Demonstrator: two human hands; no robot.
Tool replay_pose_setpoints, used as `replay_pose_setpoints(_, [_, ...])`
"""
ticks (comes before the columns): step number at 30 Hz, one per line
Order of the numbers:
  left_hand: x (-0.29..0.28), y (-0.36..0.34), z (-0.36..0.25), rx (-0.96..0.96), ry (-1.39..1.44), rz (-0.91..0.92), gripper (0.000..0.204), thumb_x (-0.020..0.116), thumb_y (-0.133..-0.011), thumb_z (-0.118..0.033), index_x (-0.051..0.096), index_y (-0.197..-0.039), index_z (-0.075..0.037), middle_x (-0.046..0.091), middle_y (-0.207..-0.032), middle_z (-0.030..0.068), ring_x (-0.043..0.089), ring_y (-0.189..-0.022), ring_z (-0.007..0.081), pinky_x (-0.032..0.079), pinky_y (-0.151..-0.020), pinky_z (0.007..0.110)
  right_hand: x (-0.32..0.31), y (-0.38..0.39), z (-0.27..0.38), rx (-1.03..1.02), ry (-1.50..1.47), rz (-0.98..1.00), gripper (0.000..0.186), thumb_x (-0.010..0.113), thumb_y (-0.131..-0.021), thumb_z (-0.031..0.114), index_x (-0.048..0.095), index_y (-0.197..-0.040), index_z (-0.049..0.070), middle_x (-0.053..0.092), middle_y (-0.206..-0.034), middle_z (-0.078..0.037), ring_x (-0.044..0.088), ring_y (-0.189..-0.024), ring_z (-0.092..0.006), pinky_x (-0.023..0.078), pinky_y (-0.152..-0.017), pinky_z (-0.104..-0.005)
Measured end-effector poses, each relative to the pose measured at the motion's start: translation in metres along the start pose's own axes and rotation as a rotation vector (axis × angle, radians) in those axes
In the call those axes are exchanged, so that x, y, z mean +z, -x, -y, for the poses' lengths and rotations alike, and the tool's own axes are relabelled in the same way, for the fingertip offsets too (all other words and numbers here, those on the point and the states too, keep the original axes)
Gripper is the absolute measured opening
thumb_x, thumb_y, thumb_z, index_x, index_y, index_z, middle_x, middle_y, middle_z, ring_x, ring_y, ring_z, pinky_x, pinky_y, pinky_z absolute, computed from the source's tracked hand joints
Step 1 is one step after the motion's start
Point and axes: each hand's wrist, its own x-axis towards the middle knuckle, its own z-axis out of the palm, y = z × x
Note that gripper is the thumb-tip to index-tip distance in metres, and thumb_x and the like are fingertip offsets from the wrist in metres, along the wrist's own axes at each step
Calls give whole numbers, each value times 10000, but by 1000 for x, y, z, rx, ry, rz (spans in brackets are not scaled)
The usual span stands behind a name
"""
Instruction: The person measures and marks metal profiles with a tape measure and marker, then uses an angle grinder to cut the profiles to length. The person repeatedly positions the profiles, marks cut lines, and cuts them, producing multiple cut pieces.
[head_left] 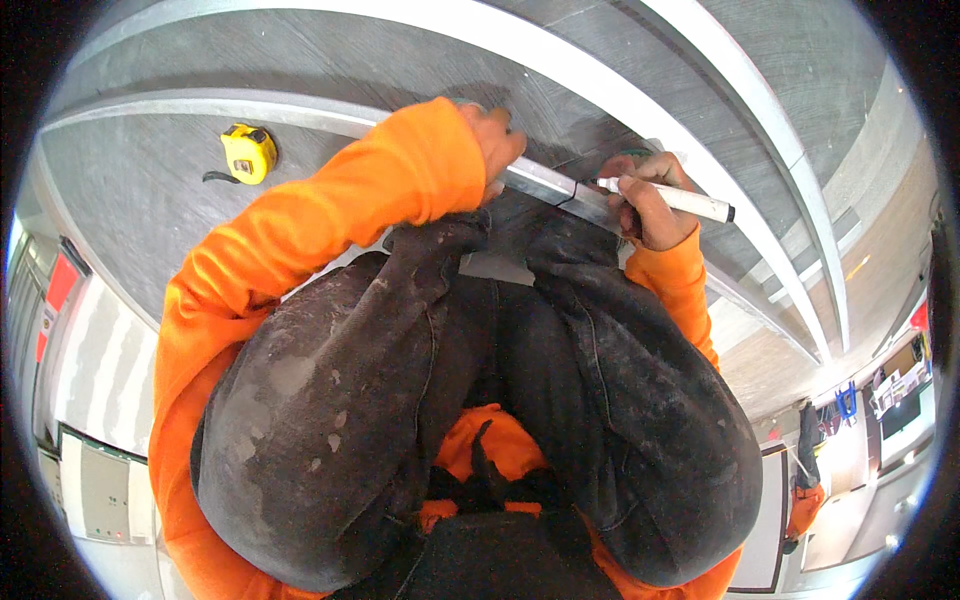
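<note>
A long, light metal stud [540, 183] lies on the grey floor across in front of my knees. My left hand [492, 145] is closed over it, its fingers bent around the metal and partly hidden by the orange sleeve. In my right hand [660, 205] is a white marker [690, 202], pinched between thumb and fingers. The marker's tip points left, close to a black line [568, 194] drawn across the stud. Behind the right fingers sits something reddish and greenish [620, 165] that I cannot make out.
A yellow tape measure [248, 153] lies on the floor to the left. Two more long metal profiles [560, 62] [770, 110] curve past beyond my hands. Far right, a person in orange [804, 508] is near shelving and a blue object [847, 403].
</note>
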Motion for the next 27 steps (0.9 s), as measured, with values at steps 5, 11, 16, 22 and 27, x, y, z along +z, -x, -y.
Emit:
replay_pose_setpoints(5, [30, 30, -12, 58, -3, -404, 275, 652, -706, -136, 532, -942, -60, 559, -974, 174, 602, -901, 382, 522, -766, 476, 0, -2, -2, 45, 41, 81, 129, 665, -795, 97, 541, -803, 60, 575, -639, -29, 505, -514, -80, 389, -444, -234])
replay_pose_setpoints(11, [32, 23, -11, 104, -99, -530, 277, 659, -662, -145, 538, -896, -62, 548, -976, 156, 569, -918, 363, 486, -798, 472, -8, -9, -19, -118, 228, 232, 140, 681, -731, 90, 544, -725, 63, 555, -604, -20, 503, -515, -94, 387, -468, -249])
replay_pose_setpoints(16, [37, 18, -7, 86, -100, -465, 342, 695, -630, -175, 549, -919, -64, 537, -1012, 156, 552, -970, 361, 479, -804, 477, -10, -15, -39, -343, 365, 258, 148, 652, -728, 57, 509, -687, 53, 556, -628, -59, 511, -486, -111, 386, -450, -249])
replay_pose_setpoints(22, [38, 20, -8, 76, -83, -441, 375, 714, -612, -181, 551, -930, -66, 532, -1032, 154, 546, -984, 359, 481, -801, 466, -6, -17, -40, -419, 482, 249, 187, 682, -649, 135, 506, -607, 89, 514, -576, -56, 495, -513, -182, 393, -494, -331])
replay_pose_setpoints(27, [38, 19, -9, 76, -86, -444, 372, 715, -614, -182, 555, -929, -67, 532, -1035, 151, 545, -984, 361, 483, -801, 463, -3, -16, -42, -456, 537, 212, 220, 694, -610, 184, 496, -556, 105, 502, -553, -63, 492, -536, -230, 390, -514, -381])
